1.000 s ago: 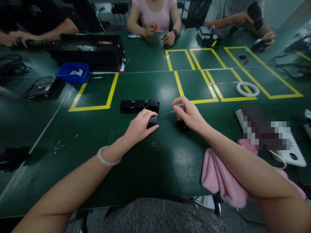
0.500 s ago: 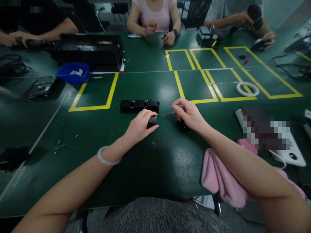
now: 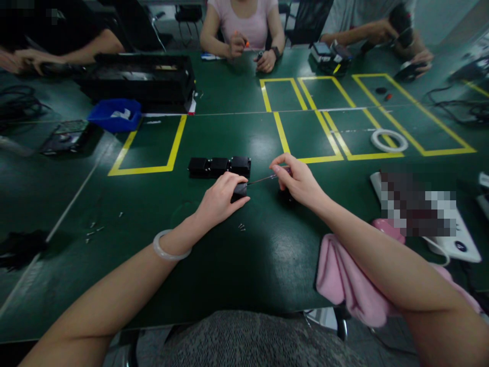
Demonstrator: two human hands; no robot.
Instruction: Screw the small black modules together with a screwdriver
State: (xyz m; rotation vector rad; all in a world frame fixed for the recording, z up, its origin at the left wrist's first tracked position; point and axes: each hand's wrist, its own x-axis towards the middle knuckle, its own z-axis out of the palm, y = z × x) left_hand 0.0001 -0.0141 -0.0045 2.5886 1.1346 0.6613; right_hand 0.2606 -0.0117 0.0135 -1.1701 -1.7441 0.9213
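Note:
My left hand (image 3: 222, 196) is closed around a small black block-shaped part (image 3: 240, 190) on the green table. A screwdriver (image 3: 269, 177) is pinched in the fingers of my right hand (image 3: 296, 176); its thin shaft points left and its tip meets the right side of the black part. Beneath my right hand lies another dark piece (image 3: 286, 195), mostly hidden. Just behind my left hand stands a row of black blocks (image 3: 219, 167) with small metal bits between them. Several small screws (image 3: 242, 227) lie in front of the held part.
More loose screws (image 3: 91, 232) lie at left. A blue bin (image 3: 115, 114) stands by a long black housing (image 3: 141, 84). At right are a tape roll (image 3: 389, 140), a pink cloth (image 3: 340, 272) and a white board-like object (image 3: 462, 239). Co-workers' hands (image 3: 265, 61) work across the table.
Almost nothing differs. Both hands keep their places, with the screwdriver tip still at the black part.

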